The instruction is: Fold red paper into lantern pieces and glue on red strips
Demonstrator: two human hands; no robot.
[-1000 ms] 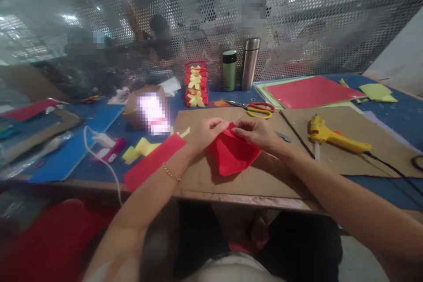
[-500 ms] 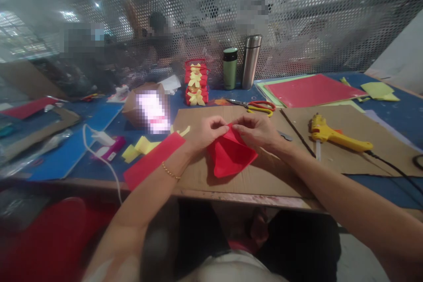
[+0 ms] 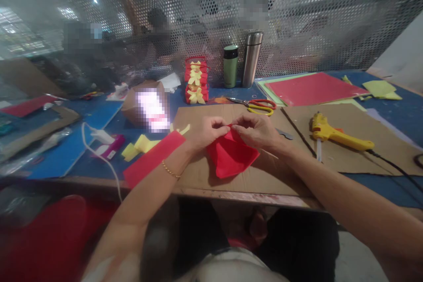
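A folded piece of red paper (image 3: pixel 234 156) is held up by its top edge over a cardboard sheet (image 3: pixel 198 180). My left hand (image 3: pixel 210 131) pinches that edge between thumb and fingers. Close beside it, my right hand (image 3: pixel 253 128) pinches the same edge, the fingertips of both hands almost meeting. The paper flares out below my fingers. A flat red strip (image 3: pixel 153 158) lies to the left, partly under my left forearm. Beyond my hands rest scissors (image 3: pixel 256 105) with red and yellow handles. A small grey blade (image 3: pixel 284 134) shows by my right wrist.
On the right lies a yellow glue gun (image 3: pixel 342 136) with a black cord. Behind stand a green tumbler (image 3: pixel 230 67), a steel flask (image 3: pixel 253 59) and red bundles with yellow bows (image 3: pixel 196 80). Leftward are a glowing phone (image 3: pixel 152 110), yellow scraps (image 3: pixel 140 146) and a white cable (image 3: pixel 110 165).
Both hands keep their pinch in nearly the same place. The lower part of the red paper has shifted slightly to the right and opened a little.
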